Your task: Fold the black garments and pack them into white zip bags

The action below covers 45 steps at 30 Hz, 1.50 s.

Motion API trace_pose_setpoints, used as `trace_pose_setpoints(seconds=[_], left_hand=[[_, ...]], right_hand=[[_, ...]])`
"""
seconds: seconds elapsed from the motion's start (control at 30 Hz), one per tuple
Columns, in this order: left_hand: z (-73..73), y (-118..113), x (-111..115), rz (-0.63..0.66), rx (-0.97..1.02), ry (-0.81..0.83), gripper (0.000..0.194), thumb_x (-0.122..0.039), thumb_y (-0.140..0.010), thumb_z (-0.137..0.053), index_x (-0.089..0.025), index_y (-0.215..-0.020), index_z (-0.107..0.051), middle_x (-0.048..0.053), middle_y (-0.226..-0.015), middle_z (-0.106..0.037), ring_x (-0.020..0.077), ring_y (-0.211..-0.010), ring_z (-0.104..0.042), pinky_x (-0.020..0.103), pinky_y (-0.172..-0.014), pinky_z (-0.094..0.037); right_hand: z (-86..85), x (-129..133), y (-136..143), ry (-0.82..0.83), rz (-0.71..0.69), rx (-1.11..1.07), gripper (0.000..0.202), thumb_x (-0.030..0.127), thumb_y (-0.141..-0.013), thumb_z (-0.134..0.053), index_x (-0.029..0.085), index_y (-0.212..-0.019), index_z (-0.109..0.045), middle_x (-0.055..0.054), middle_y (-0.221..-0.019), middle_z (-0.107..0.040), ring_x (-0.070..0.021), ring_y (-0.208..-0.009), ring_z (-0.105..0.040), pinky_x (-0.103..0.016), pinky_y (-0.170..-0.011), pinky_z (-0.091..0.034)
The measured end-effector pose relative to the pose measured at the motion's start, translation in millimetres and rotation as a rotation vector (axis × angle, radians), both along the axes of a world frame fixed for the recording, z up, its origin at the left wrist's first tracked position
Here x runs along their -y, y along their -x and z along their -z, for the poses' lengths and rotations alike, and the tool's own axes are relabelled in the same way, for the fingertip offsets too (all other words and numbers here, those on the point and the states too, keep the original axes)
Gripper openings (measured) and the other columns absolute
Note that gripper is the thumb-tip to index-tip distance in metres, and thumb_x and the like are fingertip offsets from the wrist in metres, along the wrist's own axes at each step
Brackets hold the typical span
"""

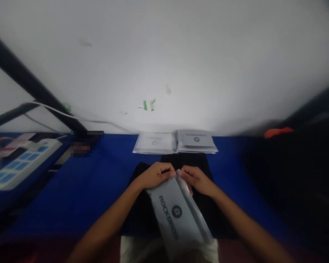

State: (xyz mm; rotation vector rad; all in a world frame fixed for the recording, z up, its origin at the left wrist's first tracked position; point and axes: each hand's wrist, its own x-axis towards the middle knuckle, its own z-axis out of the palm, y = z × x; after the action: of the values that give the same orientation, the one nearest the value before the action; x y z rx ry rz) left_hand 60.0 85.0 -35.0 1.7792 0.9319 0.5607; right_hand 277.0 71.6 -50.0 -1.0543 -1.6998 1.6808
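A grey plastic bag (171,215) with a dark logo and lettering hangs tilted below my two hands, near the table's front edge. My left hand (157,175) pinches its top edge, with the fingers curled. Close beside it, my right hand (196,179) grips the same edge at the bag's upper right corner. Under the hands and bag lies black material (186,160) on the blue table (98,182).
By the wall are two stacks of flat packages, a whitish one (153,142) and a grey one with a logo (196,140). A power strip (24,164) is at the left, with a white cable (90,120) along the wall. Something orange (278,132) lies at the right.
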Motion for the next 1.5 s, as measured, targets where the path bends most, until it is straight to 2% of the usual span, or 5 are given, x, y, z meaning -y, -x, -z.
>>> trace_pose_setpoints(seconds=[0.43,0.73,1.0,1.2,1.5], left_hand=[[-3.2,64.6,-32.0,-0.532,0.081,0.019,0.039,-0.054,-0.079,-0.064,-0.016,-0.070,-0.056,-0.004,-0.057,-0.050,0.0092,-0.049,-0.043,0.019,-0.046,-0.034],[-4.6,43.9,-20.0,-0.356,0.099,0.080,0.038,-0.053,-0.083,-0.060,-0.017,-0.072,-0.055,-0.003,-0.062,-0.052,0.0098,-0.054,-0.046,0.018,-0.048,-0.037],[6.0,14.4,-11.8,-0.315,0.121,-0.048,0.036,-0.049,-0.088,-0.055,-0.016,-0.072,-0.056,-0.003,-0.065,-0.052,0.0107,-0.060,-0.046,0.020,-0.056,-0.038],[11.5,9.3,-10.9,-0.329,0.125,-0.022,0.035,-0.049,-0.087,-0.057,-0.016,-0.077,-0.059,-0.002,-0.069,-0.054,0.0109,-0.062,-0.047,0.020,-0.056,-0.039],[12.9,17.6,-15.1,-0.114,0.476,0.355,0.050,-0.060,-0.076,-0.067,-0.015,-0.099,-0.064,0.005,-0.078,-0.066,0.0158,-0.060,-0.062,0.023,-0.048,-0.047]], right_hand=[[-6.5,-12.5,-35.4,0.233,-0.352,0.040,0.038,0.052,-0.086,-0.059,0.015,-0.077,-0.055,0.001,-0.058,-0.064,-0.0116,-0.044,-0.062,-0.020,-0.040,-0.048],[-9.3,-10.9,-19.3,-0.008,-0.101,-0.142,0.033,0.041,-0.086,-0.064,0.019,-0.109,-0.058,0.000,-0.082,-0.066,-0.0113,-0.062,-0.064,-0.025,-0.056,-0.054],[-15.0,-9.0,-14.4,-0.136,-0.251,-0.016,0.034,0.037,-0.081,-0.069,0.017,-0.108,-0.066,-0.005,-0.100,-0.068,-0.0206,-0.091,-0.063,-0.034,-0.082,-0.052],[-14.2,-10.7,-16.5,-0.254,-0.367,0.071,0.023,0.035,-0.081,-0.066,0.014,-0.089,-0.069,-0.002,-0.086,-0.068,-0.0180,-0.077,-0.060,-0.028,-0.070,-0.050],[-4.4,-19.2,-28.1,-0.127,0.312,-0.190,0.038,0.052,-0.073,-0.072,0.021,-0.094,-0.067,-0.006,-0.088,-0.071,-0.0240,-0.080,-0.066,-0.038,-0.072,-0.055]])
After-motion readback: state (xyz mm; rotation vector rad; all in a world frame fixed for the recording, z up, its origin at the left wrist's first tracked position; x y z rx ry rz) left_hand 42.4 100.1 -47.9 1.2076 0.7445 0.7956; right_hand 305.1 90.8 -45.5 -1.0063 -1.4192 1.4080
